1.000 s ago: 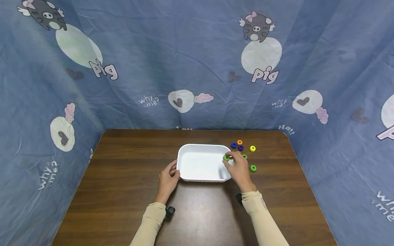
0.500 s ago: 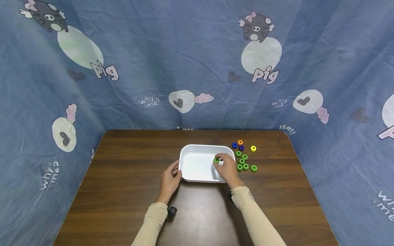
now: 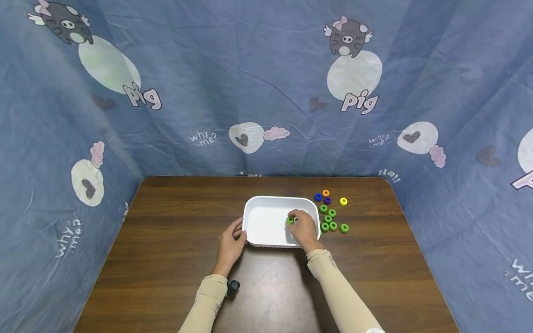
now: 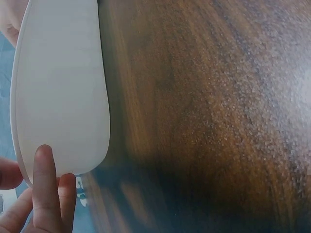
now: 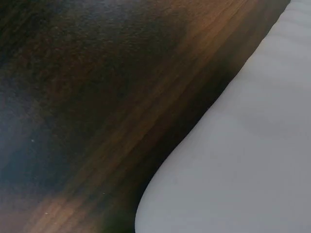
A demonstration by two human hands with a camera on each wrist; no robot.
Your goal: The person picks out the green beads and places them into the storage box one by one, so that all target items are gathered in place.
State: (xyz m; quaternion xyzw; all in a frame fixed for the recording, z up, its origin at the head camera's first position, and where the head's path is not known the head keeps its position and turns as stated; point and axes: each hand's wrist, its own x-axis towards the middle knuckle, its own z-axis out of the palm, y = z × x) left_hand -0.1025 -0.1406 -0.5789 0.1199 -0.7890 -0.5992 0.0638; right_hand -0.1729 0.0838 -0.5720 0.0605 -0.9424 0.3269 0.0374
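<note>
A shallow white plastic tray [image 3: 266,226] rests on the wooden table. At its left end my left hand [image 3: 230,245] holds the rim; in the left wrist view, one straight finger [image 4: 46,189] lies along the outer wall near the corner. My right hand [image 3: 304,229] reaches over the right side into the tray. Between its thumb and fingertips it pinches a green ring-shaped bead [image 3: 290,220], low over the tray's floor. Neither that hand nor the bead shows in the right wrist view, where the tray's outer wall [image 5: 243,170] fills the right side.
Several green beads [image 3: 328,218] lie close beside the tray's right end. Behind them are a blue bead [image 3: 318,197], a purple bead [image 3: 327,200], an orange bead [image 3: 326,193] and a yellow bead [image 3: 343,201]. A blue printed curtain [image 3: 179,152] hangs behind the table [image 3: 175,222].
My right hand has carried the green bead leftward from the tray's right rim, then lower into the tray. The left hand stays at the left end.
</note>
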